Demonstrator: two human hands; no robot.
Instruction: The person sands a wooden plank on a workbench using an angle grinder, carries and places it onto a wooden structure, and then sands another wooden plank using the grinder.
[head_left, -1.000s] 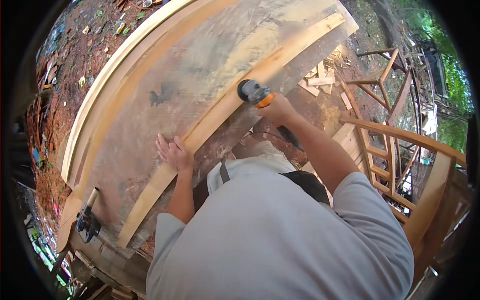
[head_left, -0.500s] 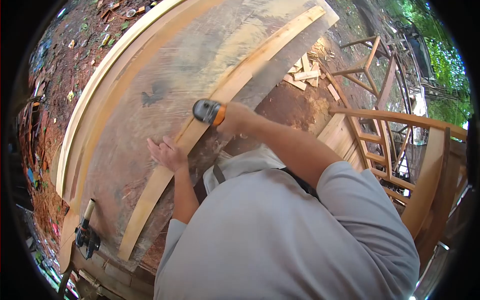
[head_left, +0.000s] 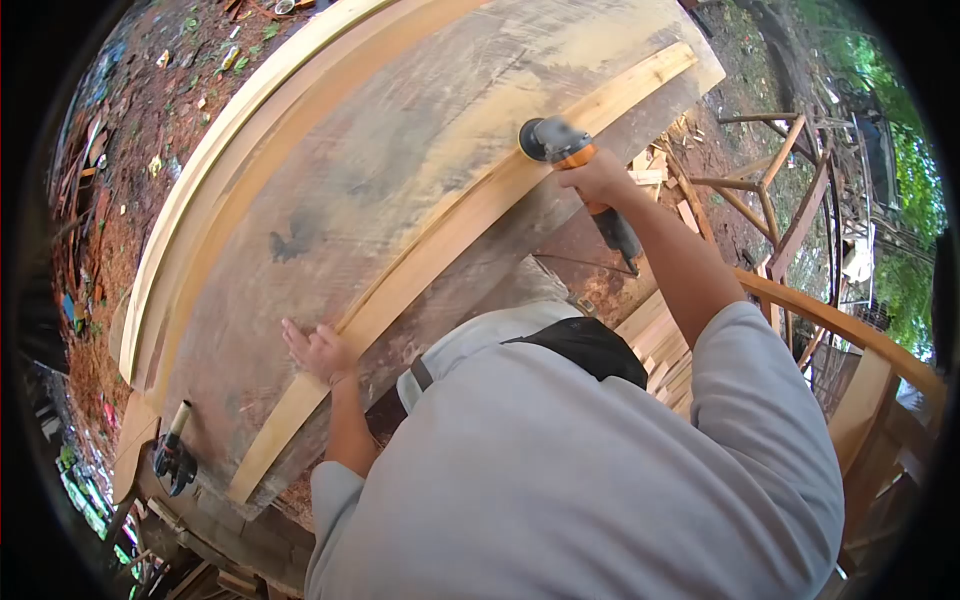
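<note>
A long, pale wooden plank (head_left: 440, 265) lies slantwise across a worn tabletop (head_left: 330, 190). My right hand (head_left: 600, 180) is wrapped round the orange body of an angle grinder (head_left: 570, 148), its grey head turned to the far left. The grinder's round disc, with a yellow rim, is at the plank's upper part, near its far edge. Whether the disc touches the wood I cannot tell. Lower down, my left hand (head_left: 320, 352) lies across the plank with its fingers stretched past the far edge onto the tabletop. The grinder's dark rear end hangs toward my side.
Curved pale boards (head_left: 200, 200) run along the table's far left edge. A second dark power tool (head_left: 175, 462) with a pale handle sits at the lower left corner. Wood offcuts (head_left: 652, 170) and wooden frames (head_left: 770, 190) stand on the ground to the right.
My right hand has carried the grinder up and right along the plank, away from my left hand. My left hand stays on the plank's lower part. The view has shifted slightly.
</note>
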